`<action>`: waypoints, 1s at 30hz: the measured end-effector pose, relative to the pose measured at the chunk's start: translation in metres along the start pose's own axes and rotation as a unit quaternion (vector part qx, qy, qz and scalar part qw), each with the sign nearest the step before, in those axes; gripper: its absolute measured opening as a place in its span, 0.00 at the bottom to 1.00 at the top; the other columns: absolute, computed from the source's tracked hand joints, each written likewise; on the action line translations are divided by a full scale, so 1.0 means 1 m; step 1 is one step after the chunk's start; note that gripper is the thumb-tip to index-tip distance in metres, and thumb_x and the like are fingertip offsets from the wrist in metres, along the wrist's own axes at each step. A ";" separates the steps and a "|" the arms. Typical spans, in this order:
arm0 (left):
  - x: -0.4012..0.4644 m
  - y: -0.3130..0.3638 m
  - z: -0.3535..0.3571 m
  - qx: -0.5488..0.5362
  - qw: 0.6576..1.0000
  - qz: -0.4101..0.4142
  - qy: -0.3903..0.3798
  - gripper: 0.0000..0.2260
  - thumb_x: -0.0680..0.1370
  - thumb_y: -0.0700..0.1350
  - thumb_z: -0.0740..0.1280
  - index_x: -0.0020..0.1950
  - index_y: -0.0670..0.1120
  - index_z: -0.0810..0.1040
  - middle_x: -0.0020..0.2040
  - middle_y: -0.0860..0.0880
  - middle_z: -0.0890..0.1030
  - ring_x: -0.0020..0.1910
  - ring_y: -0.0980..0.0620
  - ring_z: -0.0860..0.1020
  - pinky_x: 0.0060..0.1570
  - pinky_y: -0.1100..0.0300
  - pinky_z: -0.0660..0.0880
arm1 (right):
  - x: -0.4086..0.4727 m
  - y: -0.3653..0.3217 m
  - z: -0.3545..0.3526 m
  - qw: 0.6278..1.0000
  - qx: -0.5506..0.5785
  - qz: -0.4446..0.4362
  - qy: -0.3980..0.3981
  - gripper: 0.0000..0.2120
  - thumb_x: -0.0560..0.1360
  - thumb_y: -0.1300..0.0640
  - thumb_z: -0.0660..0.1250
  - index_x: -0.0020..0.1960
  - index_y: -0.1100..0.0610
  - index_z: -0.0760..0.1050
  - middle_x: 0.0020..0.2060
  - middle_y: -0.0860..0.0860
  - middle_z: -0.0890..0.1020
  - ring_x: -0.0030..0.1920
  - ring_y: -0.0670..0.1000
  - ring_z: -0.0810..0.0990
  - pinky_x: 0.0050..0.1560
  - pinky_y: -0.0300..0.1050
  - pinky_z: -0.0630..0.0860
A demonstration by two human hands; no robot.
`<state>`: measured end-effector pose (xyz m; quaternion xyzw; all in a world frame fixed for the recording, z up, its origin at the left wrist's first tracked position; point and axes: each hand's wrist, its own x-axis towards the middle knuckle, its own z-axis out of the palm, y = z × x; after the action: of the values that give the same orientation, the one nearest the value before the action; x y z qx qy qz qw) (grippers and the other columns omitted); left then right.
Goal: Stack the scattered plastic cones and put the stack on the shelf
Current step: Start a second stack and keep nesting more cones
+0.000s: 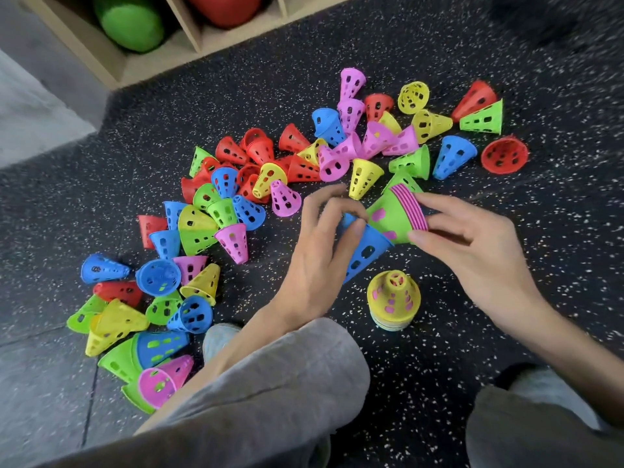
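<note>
Several perforated plastic cones in red, blue, green, yellow and pink lie scattered on the dark speckled floor (236,96). My right hand (472,244) grips a stack of cones (395,214) lying sideways, green outside with pink rims showing at its wide end. My left hand (320,244) holds a blue cone (366,253) by its narrow tip, just left of and below that stack. A short upright stack topped by a yellow cone (393,298) stands on the floor below my hands.
A wooden shelf unit (189,32) stands at the top left, with a green ball (130,23) and a red ball (224,8) in its compartments. My grey-trousered knees (270,400) fill the bottom of the view. Grey floor lies at the left.
</note>
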<state>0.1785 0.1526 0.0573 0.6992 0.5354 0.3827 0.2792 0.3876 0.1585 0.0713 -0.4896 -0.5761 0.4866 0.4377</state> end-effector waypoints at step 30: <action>0.003 -0.135 -0.083 0.227 0.946 -0.214 0.083 0.21 0.80 0.46 0.71 0.72 0.46 0.73 0.70 0.44 0.72 0.70 0.44 0.71 0.70 0.48 0.69 | -0.011 -0.005 0.013 0.999 -0.041 0.008 0.017 0.26 0.73 0.64 0.75 0.60 0.36 0.77 0.46 0.36 0.86 0.54 0.35 0.82 0.54 0.26 0.73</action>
<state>0.0378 0.1908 -0.0045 0.5784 0.7668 0.2389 0.1427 0.3757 0.1458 0.0738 -0.5199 -0.5838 0.4578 0.4235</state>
